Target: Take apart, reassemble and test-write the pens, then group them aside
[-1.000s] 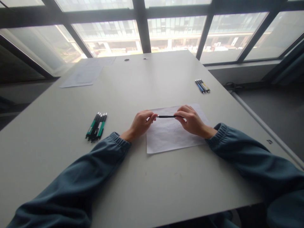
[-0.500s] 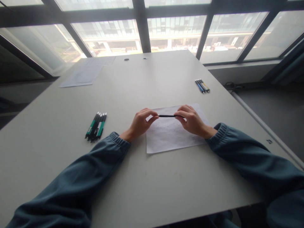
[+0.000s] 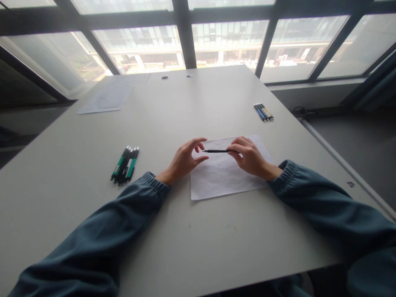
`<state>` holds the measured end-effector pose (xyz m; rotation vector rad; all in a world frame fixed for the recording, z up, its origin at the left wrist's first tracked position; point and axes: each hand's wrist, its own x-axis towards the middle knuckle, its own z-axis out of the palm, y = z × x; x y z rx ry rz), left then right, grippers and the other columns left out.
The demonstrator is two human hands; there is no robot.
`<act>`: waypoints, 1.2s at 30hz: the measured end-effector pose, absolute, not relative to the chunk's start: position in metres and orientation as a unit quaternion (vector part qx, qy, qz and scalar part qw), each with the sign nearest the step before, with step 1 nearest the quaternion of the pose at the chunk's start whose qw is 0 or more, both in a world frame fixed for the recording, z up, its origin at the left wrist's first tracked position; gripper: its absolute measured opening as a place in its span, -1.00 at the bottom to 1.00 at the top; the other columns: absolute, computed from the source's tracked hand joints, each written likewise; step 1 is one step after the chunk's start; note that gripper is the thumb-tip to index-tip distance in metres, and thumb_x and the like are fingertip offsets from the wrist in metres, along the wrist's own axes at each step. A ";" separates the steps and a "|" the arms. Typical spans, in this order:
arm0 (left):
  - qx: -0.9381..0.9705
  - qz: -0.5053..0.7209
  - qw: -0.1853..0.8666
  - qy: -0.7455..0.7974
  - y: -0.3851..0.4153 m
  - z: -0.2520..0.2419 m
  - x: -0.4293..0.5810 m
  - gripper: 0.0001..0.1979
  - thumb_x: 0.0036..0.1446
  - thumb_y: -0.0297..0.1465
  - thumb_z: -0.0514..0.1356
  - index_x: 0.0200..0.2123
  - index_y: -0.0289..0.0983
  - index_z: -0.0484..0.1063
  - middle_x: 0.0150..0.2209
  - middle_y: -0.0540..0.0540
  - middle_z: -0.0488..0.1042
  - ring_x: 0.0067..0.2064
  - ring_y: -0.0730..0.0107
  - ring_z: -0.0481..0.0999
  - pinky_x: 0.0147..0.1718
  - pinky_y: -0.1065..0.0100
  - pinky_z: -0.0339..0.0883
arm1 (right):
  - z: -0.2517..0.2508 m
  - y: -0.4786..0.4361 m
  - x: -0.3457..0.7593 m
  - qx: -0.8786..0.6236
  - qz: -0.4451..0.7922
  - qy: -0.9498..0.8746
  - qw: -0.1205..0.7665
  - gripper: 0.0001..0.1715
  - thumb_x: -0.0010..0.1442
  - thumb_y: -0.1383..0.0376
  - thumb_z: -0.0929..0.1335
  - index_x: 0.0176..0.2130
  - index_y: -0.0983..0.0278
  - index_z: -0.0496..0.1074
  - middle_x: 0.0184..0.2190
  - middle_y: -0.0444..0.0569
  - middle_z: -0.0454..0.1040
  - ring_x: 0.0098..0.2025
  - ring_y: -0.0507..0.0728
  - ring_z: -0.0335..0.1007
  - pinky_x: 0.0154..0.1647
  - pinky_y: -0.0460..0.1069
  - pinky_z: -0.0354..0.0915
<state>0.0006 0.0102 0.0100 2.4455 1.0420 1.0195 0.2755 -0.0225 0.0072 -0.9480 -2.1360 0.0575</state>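
Observation:
A black pen (image 3: 217, 151) with a silver tip lies level above a sheet of white paper (image 3: 216, 187), its tip pointing left. My right hand (image 3: 247, 154) pinches the pen at its right end, and the fingers hide that end. Around the silver tip, my left hand (image 3: 187, 157) is open, thumb and index finger spread apart with the tip between them. The paper lies slightly askew on the white table, partly covered by both hands.
Several green-and-black pens (image 3: 125, 165) lie bunched left of my left hand. Farther back on the right rests a group of pens (image 3: 264, 111) in blue, grey and yellow. More paper sheets (image 3: 103, 97) lie at the far left of the table (image 3: 185, 247), before the windows.
My left thumb and fingers have parted and let go of the pen's tip, which now shows. My right hand keeps its hold in the same place.

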 end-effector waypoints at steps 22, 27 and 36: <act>0.841 0.360 0.169 0.367 0.007 0.018 0.002 -0.53 0.36 -0.09 0.11 -0.48 -0.27 0.47 -0.52 -0.02 0.49 -0.45 0.43 0.43 -0.40 0.41 0.27 | 0.007 -0.022 0.275 -0.358 0.034 -0.844 0.398 -0.86 0.36 0.33 0.32 -0.19 0.21 0.51 -0.25 0.03 0.47 -0.17 0.20 0.35 -0.11 0.14 0.30; 0.837 0.379 0.159 0.362 0.006 0.016 0.002 -0.64 0.31 -0.13 0.20 -0.40 -0.26 0.52 -0.42 -0.06 0.56 -0.39 0.42 0.48 -0.39 0.42 0.32 | 0.008 -0.022 0.275 -0.360 0.034 -0.843 0.398 -0.85 0.37 0.33 0.31 -0.18 0.21 0.51 -0.26 0.03 0.47 -0.17 0.21 0.34 -0.11 0.14 0.30; 0.849 0.376 0.167 0.333 0.006 0.016 0.004 -0.89 0.23 -0.32 0.29 -0.29 -0.25 0.51 -0.38 -0.02 0.55 -0.37 0.46 0.49 -0.35 0.41 0.35 | 0.009 -0.024 0.275 -0.369 0.044 -0.842 0.391 -0.82 0.37 0.32 0.30 -0.19 0.20 0.52 -0.26 0.04 0.48 -0.16 0.22 0.35 -0.09 0.16 0.30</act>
